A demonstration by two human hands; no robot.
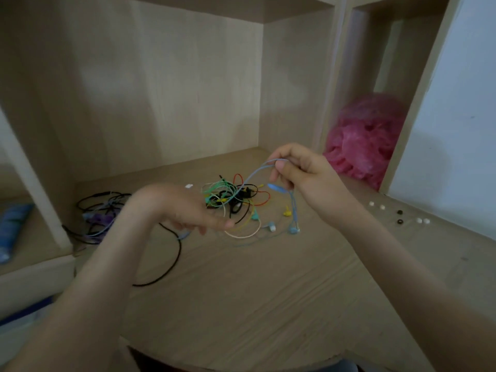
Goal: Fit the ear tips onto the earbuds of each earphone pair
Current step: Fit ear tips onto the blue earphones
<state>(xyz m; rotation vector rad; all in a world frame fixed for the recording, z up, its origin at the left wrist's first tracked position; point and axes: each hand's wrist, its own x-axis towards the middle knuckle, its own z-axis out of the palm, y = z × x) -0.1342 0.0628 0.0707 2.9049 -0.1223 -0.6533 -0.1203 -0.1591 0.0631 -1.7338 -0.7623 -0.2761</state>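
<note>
My right hand (298,167) pinches a loop of a light blue earphone cable (255,174) above the desk. The cable's two blue earbuds (294,230) hang down close to the desk surface. My left hand (188,208) hovers lower left with fingers pointing right, and the cable's other end shows just below its fingertips; whether it grips that end I cannot tell. Behind the hands lies a tangle of green, yellow, orange and black earphones (233,200). Several loose white and black ear tips (400,216) lie on the desk at the right.
A second tangle of black and purple earphones (102,210) lies at the left, with a black cable (171,261) curving forward. A pink plastic bag (365,138) fills the right cubby. A blue packet (13,226) sits on the left shelf. Wooden desk (255,291) spreads in front.
</note>
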